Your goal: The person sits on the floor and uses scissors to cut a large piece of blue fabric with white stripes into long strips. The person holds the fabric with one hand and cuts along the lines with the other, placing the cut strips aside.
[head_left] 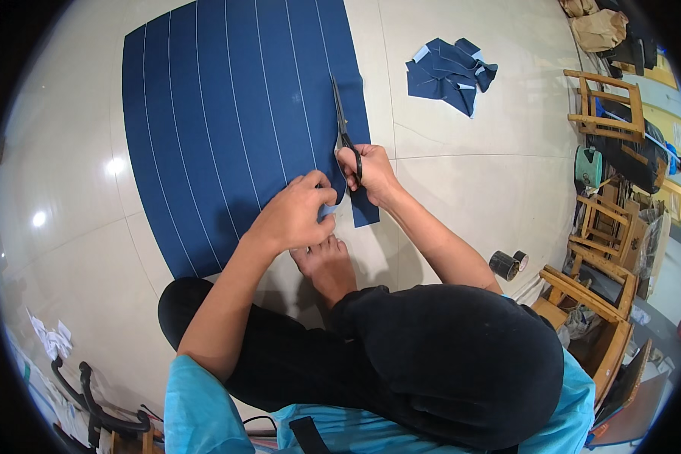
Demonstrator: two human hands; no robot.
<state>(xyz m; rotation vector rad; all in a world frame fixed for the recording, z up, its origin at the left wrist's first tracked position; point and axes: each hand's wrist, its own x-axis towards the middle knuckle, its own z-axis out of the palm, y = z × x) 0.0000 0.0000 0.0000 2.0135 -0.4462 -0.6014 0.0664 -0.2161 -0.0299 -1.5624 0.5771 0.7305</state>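
Note:
A large navy blue cloth (212, 113) with several pale parallel lines lies flat on the tiled floor. My right hand (367, 166) is closed round the dark handles of a pair of scissors (343, 125), whose blades point away from me along the line nearest the cloth's right edge. Below the scissors, a cut strip (365, 208) hangs apart from the main piece. My left hand (299, 208) pinches the cloth's near edge, where a lighter underside is folded up. Its fingertips partly hide the grip. My bare foot (325, 265) rests just below that hand.
Crumpled navy scraps (452, 74) lie on the floor at the far right. Two dark tape rolls (508, 265) sit near my right forearm. Wooden stools (605, 106) and other clutter line the right side. A white crumpled bundle (51, 333) is at the lower left.

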